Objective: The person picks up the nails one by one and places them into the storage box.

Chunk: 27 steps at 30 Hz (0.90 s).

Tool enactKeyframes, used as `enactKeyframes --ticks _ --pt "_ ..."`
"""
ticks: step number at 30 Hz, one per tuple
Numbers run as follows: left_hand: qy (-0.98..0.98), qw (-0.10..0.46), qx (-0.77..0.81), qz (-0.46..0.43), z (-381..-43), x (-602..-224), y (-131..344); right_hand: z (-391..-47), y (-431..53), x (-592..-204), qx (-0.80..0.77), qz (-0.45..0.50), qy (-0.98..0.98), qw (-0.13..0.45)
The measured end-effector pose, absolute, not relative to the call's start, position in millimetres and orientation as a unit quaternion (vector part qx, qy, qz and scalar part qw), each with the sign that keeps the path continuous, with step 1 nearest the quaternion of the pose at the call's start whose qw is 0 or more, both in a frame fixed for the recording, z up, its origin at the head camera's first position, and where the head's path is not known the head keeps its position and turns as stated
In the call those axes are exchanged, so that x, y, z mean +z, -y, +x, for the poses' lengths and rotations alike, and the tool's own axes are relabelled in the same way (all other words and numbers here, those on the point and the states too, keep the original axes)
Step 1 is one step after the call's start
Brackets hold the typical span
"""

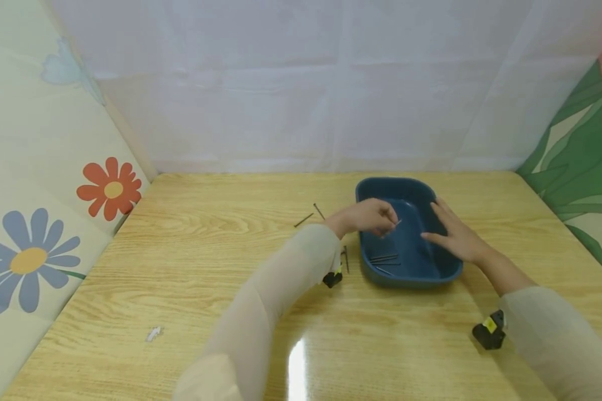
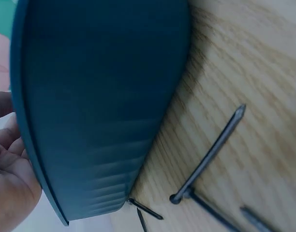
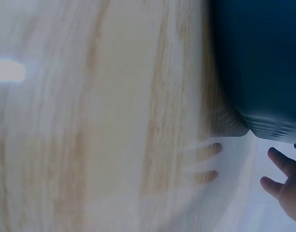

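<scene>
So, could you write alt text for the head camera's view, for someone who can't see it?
A person's left hand pinches a thin thing, probably a nail, over a blue basin on a wood-grain table, while the right hand is at the basin's right rim. Several nails lie in the basin, and other nails are scattered on the table to its left.
</scene>
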<state>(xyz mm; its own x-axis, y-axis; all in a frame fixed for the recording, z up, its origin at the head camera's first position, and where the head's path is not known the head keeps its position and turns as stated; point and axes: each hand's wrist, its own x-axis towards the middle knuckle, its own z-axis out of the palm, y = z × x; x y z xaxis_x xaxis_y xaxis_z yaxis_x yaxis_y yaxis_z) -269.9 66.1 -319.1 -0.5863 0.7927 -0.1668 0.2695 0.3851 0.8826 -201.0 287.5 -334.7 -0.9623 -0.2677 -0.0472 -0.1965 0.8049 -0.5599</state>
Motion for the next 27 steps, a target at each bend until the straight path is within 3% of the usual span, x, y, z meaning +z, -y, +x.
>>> enactKeyframes --ticks 18,27 --pt "-0.86 0.211 0.18 0.428 -264 -322 -91 -201 -288 -335 -0.287 -0.122 -0.948 0.063" --pt "-0.862 0.195 0.116 0.454 -263 -325 -94 -203 -290 -336 -0.288 -0.125 -0.947 0.061"
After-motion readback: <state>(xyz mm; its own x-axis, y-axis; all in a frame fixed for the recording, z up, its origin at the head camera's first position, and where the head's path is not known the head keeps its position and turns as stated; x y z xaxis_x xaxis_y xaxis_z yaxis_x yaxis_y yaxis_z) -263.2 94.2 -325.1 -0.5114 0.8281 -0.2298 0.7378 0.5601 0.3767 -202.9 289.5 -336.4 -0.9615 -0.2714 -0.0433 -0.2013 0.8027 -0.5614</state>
